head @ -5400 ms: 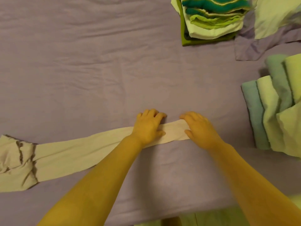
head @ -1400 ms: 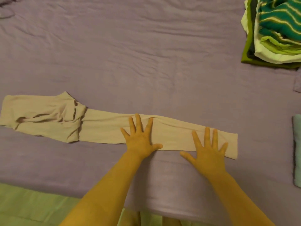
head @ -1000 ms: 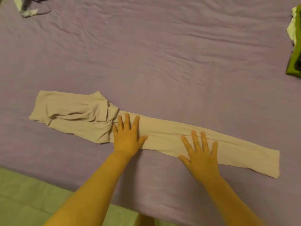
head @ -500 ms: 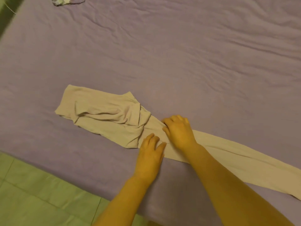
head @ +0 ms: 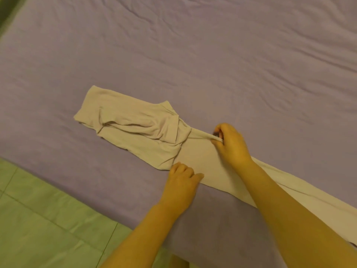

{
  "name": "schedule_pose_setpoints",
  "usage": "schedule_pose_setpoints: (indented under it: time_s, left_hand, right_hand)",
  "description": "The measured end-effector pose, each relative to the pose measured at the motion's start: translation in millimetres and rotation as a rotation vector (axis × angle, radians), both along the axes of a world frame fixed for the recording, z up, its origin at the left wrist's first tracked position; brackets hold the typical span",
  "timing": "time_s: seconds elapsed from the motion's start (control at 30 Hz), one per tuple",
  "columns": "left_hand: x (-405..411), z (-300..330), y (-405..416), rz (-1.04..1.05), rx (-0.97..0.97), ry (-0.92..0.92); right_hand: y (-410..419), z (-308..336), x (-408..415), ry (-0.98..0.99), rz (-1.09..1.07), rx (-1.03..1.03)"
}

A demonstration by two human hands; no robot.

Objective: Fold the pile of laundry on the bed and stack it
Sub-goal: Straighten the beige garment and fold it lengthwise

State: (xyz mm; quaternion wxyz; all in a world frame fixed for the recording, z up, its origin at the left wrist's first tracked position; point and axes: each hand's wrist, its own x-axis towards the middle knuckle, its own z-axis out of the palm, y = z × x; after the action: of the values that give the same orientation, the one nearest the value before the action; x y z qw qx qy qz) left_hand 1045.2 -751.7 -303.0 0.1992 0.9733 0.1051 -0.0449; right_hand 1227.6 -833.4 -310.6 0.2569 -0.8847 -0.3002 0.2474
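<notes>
A long beige garment [head: 201,157] lies stretched across the purple bed sheet [head: 193,64], its wide, rumpled upper part to the left and its narrow folded legs running off to the lower right. My right hand [head: 230,144] pinches the garment's far edge and lifts it a little off the sheet. My left hand [head: 181,182] sits on the near edge of the garment with its fingers curled, gripping the fabric there. The folded stacks are out of view.
The bed's near edge runs diagonally from the left side to the bottom middle. Beyond it lies a green tiled floor [head: 38,225]. The wrinkled sheet stretches wide above and to the right of the garment.
The view swung left, so the stacks left the frame. My hands slid left along the garment from flat pressing. My right hand now pinches the far edge and my left fingers have curled.
</notes>
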Motion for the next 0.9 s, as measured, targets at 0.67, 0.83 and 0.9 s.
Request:
schedule_pose_setpoints:
  time_s: [0.67,0.83,0.9]
  left_hand:
    - [2.9,17.2,157.2,0.528,0.121,0.049]
    - [2.4,16.9,174.8,0.529,0.142,0.051]
    - [0.4,16.3,179.5,0.506,0.154,0.091]
  right_hand:
    - [5.8,-15.0,-77.7,-0.414,0.436,-0.241]
    - [76.2,11.1,-84.3,-0.299,0.057,0.036]
    - [96.1,14.6,-79.6,-0.149,-0.084,-0.051]
